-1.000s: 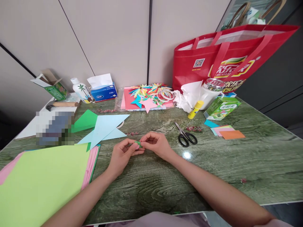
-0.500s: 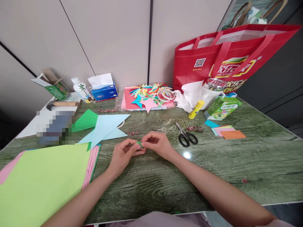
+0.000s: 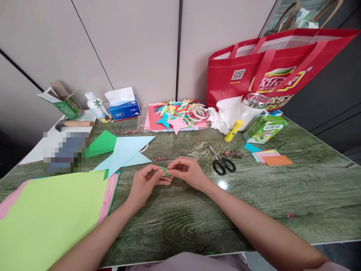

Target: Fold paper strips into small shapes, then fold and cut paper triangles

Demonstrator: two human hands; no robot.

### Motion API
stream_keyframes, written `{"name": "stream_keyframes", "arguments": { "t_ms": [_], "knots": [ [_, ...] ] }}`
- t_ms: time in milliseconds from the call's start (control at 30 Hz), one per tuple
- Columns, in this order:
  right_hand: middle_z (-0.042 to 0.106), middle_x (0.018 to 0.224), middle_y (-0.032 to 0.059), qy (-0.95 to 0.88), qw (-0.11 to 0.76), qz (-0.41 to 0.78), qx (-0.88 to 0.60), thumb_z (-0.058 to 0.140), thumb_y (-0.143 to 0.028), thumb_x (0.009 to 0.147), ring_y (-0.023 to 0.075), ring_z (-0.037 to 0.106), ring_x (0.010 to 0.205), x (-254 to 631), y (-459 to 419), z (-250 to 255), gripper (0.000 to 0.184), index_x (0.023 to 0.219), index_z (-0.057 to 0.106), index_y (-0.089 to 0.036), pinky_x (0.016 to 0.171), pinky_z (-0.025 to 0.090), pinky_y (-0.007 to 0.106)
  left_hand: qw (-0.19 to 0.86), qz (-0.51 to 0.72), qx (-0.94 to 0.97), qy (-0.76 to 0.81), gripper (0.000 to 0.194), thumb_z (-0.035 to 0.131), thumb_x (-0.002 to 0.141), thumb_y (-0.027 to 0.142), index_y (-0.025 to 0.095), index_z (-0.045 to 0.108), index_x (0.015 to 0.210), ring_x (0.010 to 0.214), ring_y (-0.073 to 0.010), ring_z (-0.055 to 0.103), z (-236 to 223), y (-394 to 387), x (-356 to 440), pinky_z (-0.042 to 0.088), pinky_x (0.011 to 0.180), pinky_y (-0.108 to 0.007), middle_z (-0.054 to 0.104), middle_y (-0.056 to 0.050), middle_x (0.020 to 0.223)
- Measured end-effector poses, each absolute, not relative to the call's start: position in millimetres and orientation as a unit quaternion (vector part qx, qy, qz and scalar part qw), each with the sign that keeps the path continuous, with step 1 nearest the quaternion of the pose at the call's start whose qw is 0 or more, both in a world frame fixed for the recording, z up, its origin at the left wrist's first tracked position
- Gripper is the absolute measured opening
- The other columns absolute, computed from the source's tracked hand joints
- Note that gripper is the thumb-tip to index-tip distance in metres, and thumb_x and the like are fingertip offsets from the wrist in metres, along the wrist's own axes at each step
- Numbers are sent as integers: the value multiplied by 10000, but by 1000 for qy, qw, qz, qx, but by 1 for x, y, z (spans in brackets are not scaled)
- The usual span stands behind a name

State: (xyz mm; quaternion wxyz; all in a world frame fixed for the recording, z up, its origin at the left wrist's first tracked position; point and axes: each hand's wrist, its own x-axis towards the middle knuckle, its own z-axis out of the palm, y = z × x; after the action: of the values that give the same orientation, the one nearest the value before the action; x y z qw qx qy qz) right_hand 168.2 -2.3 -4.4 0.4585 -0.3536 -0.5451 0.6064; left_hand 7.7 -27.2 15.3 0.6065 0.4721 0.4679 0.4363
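Observation:
Between my two hands is a small folded piece of green paper (image 3: 166,172), mostly covered by fingers. My left hand (image 3: 147,182) pinches its left side with thumb and forefinger, the other fingers curled beneath. On the right side, my right hand (image 3: 187,172) grips it with thumb and fingertips. Both hands are just above the table. To the right of them lie scissors (image 3: 222,162) with black handles, blades pointing away. Left of my hands are pale blue paper pieces (image 3: 124,152) and a green paper piece (image 3: 103,143).
A stack of large coloured sheets (image 3: 56,214) covers the left front. At the back stand a tissue box (image 3: 124,110), a bottle (image 3: 97,107), paper stars (image 3: 177,123), a glue stick (image 3: 234,130), a white mug (image 3: 251,113), a green carton (image 3: 265,129) and a red bag (image 3: 234,90). Small paper rectangles (image 3: 278,160) lie right.
The green paper has turned slightly in my fingers and a bit more of it shows. My left hand has shifted slightly left; everything on the table stays put.

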Motion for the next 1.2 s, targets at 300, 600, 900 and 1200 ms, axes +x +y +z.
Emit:
{"name": "stream_keyframes", "arguments": {
  "t_ms": [300,600,900,1200],
  "knots": [
    [592,648,-20,-547,461,604,-351,712,-309,643,80,536,537,167,-2,-8,186,707,611,-167,537,476,217,609,437,459,477,216,699,666,311,137,582,717,613,-223,683,14,-27,8,584,641,-386,699,-44,639],
    [608,633,-26,-542,456,598,-375,711,-268,642,84,550,560,168,-2,-12,210,815,639,-173,562,470,214,603,423,469,489,220,716,648,282,132,579,735,555,-206,674,14,-28,9,584,581,-343,687,-31,589],
    [660,632,-15,-516,434,646,-358,730,-338,610,103,576,554,170,0,-7,208,749,701,-186,575,499,244,599,438,469,479,225,706,660,281,137,579,776,586,-211,676,13,-26,8,584,600,-365,690,-32,613],
    [653,606,-3,-519,448,611,-396,735,-284,600,89,550,505,166,-2,-12,160,690,688,-160,519,467,226,566,439,493,494,166,703,658,210,139,580,746,551,-178,666,16,-31,11,581,545,-301,666,2,585]
  ]
}}
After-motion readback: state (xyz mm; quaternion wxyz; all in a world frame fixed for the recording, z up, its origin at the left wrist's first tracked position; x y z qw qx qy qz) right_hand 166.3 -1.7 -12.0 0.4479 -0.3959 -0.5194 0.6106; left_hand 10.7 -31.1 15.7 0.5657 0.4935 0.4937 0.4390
